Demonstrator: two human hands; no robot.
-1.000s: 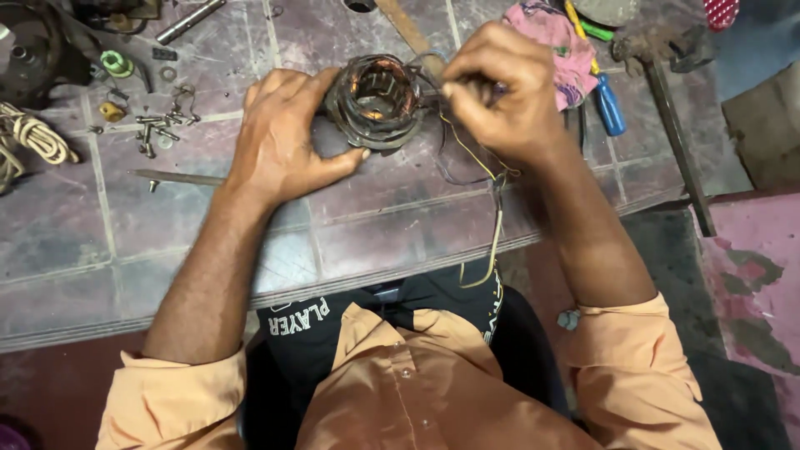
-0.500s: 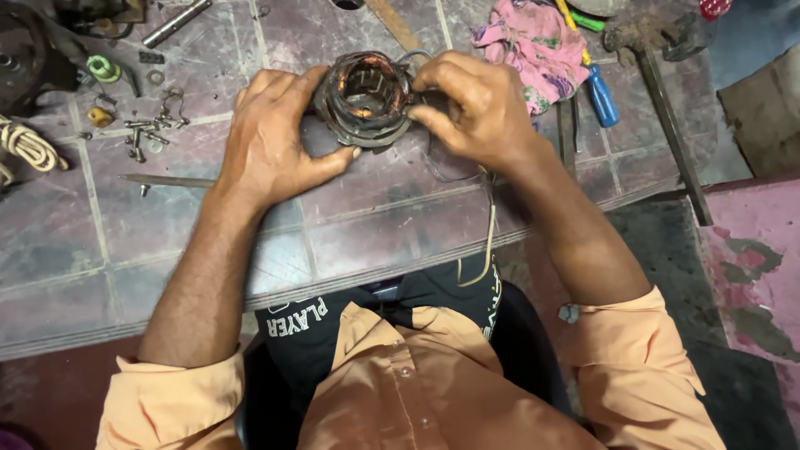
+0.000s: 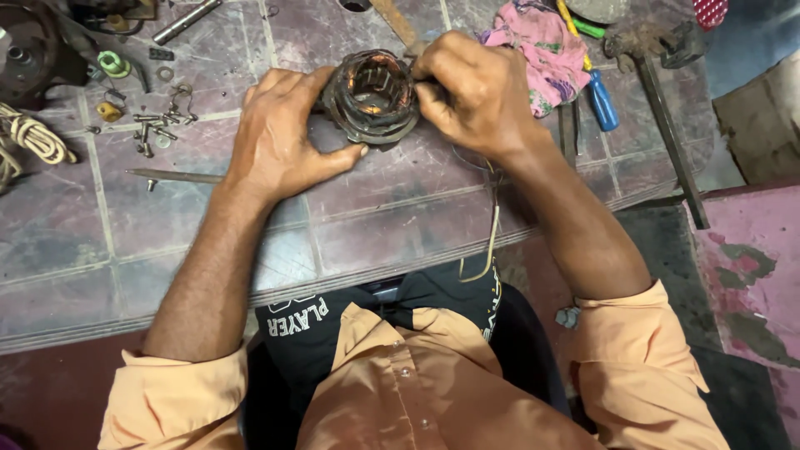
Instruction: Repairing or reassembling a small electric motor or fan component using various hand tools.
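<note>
A round motor stator (image 3: 371, 98) with copper windings inside its dark ring rests on the tiled workbench (image 3: 392, 217). My left hand (image 3: 279, 137) clasps its left side, thumb pressed under the near rim. My right hand (image 3: 471, 87) is curled against the stator's right rim, fingertips pinched on the winding wires there. Thin loose wires (image 3: 490, 229) trail from under the right hand down over the bench's front edge. What the right fingertips pinch is partly hidden by the hand.
Loose screws and small bolts (image 3: 158, 129) lie left of the stator, with a thin metal rod (image 3: 179, 176) below them. A pink rag (image 3: 542, 50), a blue-handled screwdriver (image 3: 602, 98) and a hammer (image 3: 667, 125) lie to the right. Coiled rope (image 3: 29, 137) sits at far left.
My right hand has moved left from beside the stator and closed in against its right rim. The left hand keeps its hold on the left side.
</note>
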